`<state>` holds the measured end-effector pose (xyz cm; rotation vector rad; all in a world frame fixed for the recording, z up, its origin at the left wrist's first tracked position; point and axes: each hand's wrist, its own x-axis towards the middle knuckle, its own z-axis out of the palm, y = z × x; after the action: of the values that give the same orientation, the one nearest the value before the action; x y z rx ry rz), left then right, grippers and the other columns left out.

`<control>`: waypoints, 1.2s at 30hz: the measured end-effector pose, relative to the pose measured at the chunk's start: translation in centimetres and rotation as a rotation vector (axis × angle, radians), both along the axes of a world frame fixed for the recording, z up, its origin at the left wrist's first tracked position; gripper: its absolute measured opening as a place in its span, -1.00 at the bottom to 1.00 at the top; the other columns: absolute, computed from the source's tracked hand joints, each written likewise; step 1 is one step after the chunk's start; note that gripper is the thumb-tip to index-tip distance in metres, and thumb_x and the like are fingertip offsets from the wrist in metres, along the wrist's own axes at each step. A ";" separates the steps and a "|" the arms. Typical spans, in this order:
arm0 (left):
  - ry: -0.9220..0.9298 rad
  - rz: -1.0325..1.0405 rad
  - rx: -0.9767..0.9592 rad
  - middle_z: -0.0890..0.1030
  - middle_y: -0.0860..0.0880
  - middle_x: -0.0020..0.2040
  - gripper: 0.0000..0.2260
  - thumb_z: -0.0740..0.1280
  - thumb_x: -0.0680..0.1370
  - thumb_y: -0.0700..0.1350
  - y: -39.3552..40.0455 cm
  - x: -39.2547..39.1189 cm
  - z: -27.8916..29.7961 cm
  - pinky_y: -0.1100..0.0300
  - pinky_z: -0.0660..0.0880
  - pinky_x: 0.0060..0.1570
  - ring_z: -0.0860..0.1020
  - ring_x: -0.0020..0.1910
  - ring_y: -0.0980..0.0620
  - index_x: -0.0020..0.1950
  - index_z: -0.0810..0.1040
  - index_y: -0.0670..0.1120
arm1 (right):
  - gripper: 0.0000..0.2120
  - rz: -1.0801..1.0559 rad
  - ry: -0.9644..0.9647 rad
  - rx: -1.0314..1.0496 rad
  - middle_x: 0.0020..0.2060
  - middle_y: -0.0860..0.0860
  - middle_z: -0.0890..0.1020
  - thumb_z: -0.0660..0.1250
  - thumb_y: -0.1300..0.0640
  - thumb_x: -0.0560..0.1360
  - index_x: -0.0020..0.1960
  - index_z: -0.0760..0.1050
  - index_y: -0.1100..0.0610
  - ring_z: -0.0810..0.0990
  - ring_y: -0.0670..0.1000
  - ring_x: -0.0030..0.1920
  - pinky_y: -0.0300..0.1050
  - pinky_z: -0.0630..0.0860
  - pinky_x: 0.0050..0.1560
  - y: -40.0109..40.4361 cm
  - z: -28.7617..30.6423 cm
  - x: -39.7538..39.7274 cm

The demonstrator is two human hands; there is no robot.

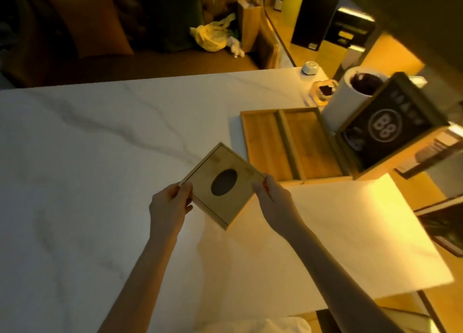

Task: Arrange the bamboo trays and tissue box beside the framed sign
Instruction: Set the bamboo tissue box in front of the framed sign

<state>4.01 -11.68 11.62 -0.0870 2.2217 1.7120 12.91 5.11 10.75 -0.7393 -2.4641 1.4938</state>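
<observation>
A square bamboo tissue box point(220, 185) with a dark oval opening on top is held over the white marble table point(100, 157), turned like a diamond. My left hand point(170, 205) grips its left corner and my right hand point(273, 200) grips its right corner. Just beyond it to the right lie two flat bamboo trays side by side, the left tray point(265, 145) and the right tray point(313, 142). Touching the right tray's far edge stands the black framed sign point(385, 130) with "88" in a circle.
A white cylinder with a dark top point(350, 94) stands behind the sign, with a small glass dish point(323, 89) and a white round object point(310, 68) near the table's far right corner. Dark framed items point(431, 155) lie at the right edge. A sofa with bags sits beyond the table.
</observation>
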 end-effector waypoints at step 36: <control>-0.092 -0.382 -0.144 0.51 0.04 -0.39 -0.82 0.22 0.52 -0.11 25.7 16.1 -6.5 -0.12 0.57 -0.09 0.51 -0.33 0.03 -0.26 0.49 -0.10 | -0.70 -0.428 -0.097 -0.201 0.03 0.04 0.48 0.01 0.08 0.59 0.18 0.36 0.21 0.44 0.03 0.05 -0.04 0.36 0.07 21.4 -6.0 19.2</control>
<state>20.14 13.98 5.09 0.2081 2.1252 1.3192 32.09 26.52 4.77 -1.3064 -2.0520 1.5720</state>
